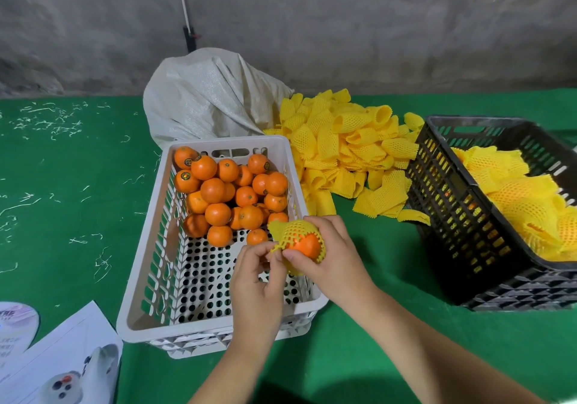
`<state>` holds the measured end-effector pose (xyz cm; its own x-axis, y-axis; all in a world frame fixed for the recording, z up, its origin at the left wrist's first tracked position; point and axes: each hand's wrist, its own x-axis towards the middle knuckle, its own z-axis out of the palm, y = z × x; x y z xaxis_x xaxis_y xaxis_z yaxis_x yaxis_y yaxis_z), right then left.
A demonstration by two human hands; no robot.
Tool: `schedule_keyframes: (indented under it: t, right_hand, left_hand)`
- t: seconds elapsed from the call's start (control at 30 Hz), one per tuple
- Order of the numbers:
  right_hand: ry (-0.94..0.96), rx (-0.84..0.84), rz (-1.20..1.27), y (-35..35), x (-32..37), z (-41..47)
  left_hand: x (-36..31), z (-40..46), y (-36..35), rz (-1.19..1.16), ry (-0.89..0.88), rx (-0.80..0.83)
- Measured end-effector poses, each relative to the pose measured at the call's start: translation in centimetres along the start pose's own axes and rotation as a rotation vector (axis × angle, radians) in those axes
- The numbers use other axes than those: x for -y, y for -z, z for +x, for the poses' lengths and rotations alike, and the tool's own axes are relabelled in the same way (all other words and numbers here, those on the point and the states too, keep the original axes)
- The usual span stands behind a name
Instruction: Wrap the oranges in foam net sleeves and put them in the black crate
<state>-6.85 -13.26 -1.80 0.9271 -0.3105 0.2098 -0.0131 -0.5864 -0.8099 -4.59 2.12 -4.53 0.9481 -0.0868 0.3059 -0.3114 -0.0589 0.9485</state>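
Note:
Over the near right corner of the white crate [150, 294], my right hand [331, 257] grips an orange [307, 246] partly covered by a yellow foam net sleeve [290, 232]. My left hand [256, 282] pinches the sleeve's lower edge at the orange's left side. Several bare oranges [231, 194] fill the far half of the white crate. A heap of loose yellow sleeves [349, 144] lies behind it on the green table. The black crate [462, 216] at the right holds several wrapped oranges [524, 200].
A grey woven sack [206, 97] slumps behind the white crate against the concrete wall. Printed papers [62, 363] lie at the near left corner. Pale thread scraps [50, 119] are scattered over the green cloth at the left.

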Motion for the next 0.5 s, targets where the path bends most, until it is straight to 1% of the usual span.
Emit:
schedule_keyframes:
  t: [0.07, 0.13, 0.2, 0.27, 0.3, 0.33, 0.43, 0.5]
  right_hand:
    - [-0.005, 0.029, 0.007, -0.6, 0.1, -0.2]
    - [-0.037, 0.017, 0.098, -1.3, 0.3, -0.3]
    - [-0.115, -0.028, 0.323, -1.8, 0.7, -0.4]
    - [-0.187, -0.081, 0.564, -2.0, 0.9, -0.4]
    - [-0.205, -0.079, 0.639, -1.9, 0.8, -0.4]
    - [-0.213, -0.043, 0.685, -1.8, 0.8, -0.4]
    - [-0.232, 0.116, 0.702, -1.8, 0.4, -0.3]
    - [-0.234, 0.127, 0.670, -1.9, 0.1, -0.1]
  left_hand:
    - [0.0, 0.1, 0.2, -0.020, -0.004, -0.022]
    - [-0.1, 0.2, 0.4, -0.015, -0.025, -0.037]
    - [0.1, 0.2, 0.6, 0.011, -0.059, -0.030]
    - [0.2, 0.2, 0.5, 0.038, -0.067, 0.017]
    - [0.2, 0.3, 0.4, 0.049, -0.058, 0.045]
    - [0.1, 0.5, 0.4, 0.058, -0.051, 0.064]
    - [0.0, 0.8, 0.5, 0.051, -0.048, 0.028]
    - [0.0, 0.7, 0.6, 0.007, -0.024, -0.002]
